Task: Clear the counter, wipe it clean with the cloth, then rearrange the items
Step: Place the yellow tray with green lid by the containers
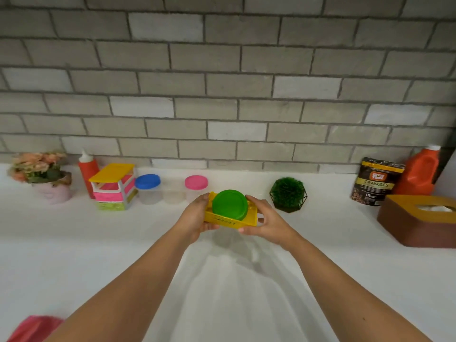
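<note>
Both my hands hold a small yellow perforated basket (230, 221) just above the white counter (98, 243), in the middle of the view. Inside it sits a jar with a green lid (230, 204). My left hand (195, 219) grips the basket's left end and my right hand (267, 222) grips its right end. A pink-red cloth (34, 328) lies at the bottom left corner, partly cut off by the frame.
Along the brick wall stand a flower pot (50, 186), a red squeeze bottle (87, 169), a stacked coloured box (113, 187), clear jars with a blue lid (147, 181) and a pink lid (196, 181), a green plant ball (288, 195), a granules bag (376, 181), an orange jug (420, 171) and a tissue box (419, 218).
</note>
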{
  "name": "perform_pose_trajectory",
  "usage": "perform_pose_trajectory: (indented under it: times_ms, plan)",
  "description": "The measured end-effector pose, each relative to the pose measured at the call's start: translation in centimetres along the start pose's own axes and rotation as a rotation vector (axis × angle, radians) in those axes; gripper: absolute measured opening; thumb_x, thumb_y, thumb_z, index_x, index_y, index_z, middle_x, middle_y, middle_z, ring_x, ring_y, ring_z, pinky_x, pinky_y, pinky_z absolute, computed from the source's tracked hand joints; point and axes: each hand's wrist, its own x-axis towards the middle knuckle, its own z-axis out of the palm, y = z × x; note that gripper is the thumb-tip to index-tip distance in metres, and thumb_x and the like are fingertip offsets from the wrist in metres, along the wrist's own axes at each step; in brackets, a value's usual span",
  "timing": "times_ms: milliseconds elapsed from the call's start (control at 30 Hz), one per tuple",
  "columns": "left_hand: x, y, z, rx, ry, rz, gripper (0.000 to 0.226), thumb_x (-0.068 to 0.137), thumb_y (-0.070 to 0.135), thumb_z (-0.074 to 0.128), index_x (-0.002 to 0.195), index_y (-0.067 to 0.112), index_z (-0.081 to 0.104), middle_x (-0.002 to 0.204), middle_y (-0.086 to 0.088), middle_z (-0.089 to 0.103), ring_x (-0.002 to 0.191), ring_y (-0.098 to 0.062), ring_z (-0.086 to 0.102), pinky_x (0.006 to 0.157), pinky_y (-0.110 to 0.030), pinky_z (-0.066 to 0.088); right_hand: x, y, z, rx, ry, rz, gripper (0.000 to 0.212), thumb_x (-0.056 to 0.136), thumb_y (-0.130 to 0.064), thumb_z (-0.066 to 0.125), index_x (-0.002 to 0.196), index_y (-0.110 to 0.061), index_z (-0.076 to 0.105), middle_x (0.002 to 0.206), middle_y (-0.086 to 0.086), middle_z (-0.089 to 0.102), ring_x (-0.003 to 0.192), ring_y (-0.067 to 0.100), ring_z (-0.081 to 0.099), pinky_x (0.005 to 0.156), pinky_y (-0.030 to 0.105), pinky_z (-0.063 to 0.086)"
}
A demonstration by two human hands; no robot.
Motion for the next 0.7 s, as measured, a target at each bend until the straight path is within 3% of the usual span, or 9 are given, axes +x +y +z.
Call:
perform_pose_trajectory:
  times_ms: [100, 200, 367, 567, 700]
  plan:
    - [-1.1, -0.2, -4.4, 0.028, 0.026, 0.01, 0.038, 0.102, 0.03, 0.028, 0.135, 0.019, 0.042, 0.117, -0.009, 0.058, 0.08, -0.017, 0.06, 0.057, -0.029, 0.05, 0.8, -2.3, 3.7, -0.045, -0.032, 0.02, 0.088, 0.07, -0.032, 0.08, 0.144, -0.022, 0.033, 0.133, -0.003, 0.035, 0.125, 0.008, 0.037, 0.099, 0.019, 0.031]
    - [-2.1, -0.4, -8.2, 0.017, 0.066, 0.012, 0.038, 0.102, 0.026, 0.028, 0.139, 0.02, 0.035, 0.115, -0.007, 0.056, 0.078, -0.016, 0.059, 0.06, -0.032, 0.051, 1.5, -4.5, 7.6, -0.063, -0.023, 0.016, 0.073, 0.075, -0.036, 0.075, 0.138, -0.023, 0.042, 0.132, -0.003, 0.036, 0.124, 0.007, 0.037, 0.092, 0.009, 0.034]
    - [-3.1, -0.7, -12.6, 0.017, 0.123, -0.011, 0.041, 0.102, 0.021, 0.031, 0.142, 0.028, 0.03, 0.116, -0.007, 0.054, 0.078, -0.018, 0.06, 0.06, -0.033, 0.053, 3.3, -6.9, 13.2, -0.276, 0.106, -0.023, 0.065, 0.078, -0.04, 0.072, 0.133, -0.015, 0.049, 0.139, 0.007, 0.035, 0.133, 0.02, 0.032, 0.11, 0.028, 0.027]
    - [-3.1, -0.9, -15.2, -0.016, 0.209, -0.039, 0.042, 0.102, 0.021, 0.03, 0.142, 0.034, 0.029, 0.129, -0.009, 0.05, 0.094, -0.027, 0.059, 0.062, -0.033, 0.055, 6.0, -8.8, 16.5, -0.419, 0.143, -0.175, 0.061, 0.076, -0.037, 0.074, 0.127, -0.011, 0.052, 0.13, 0.007, 0.044, 0.126, 0.023, 0.037, 0.105, 0.03, 0.03]
    - [-2.4, -0.7, -16.0, -0.07, 0.238, -0.011, 0.043, 0.102, 0.02, 0.029, 0.143, 0.034, 0.026, 0.125, -0.01, 0.052, 0.083, -0.021, 0.061, 0.065, -0.035, 0.055, 8.0, -9.9, 17.7, -0.462, 0.068, -0.209, 0.07, 0.079, -0.039, 0.07, 0.135, -0.008, 0.044, 0.126, 0.01, 0.045, 0.12, 0.026, 0.043, 0.102, 0.034, 0.036]
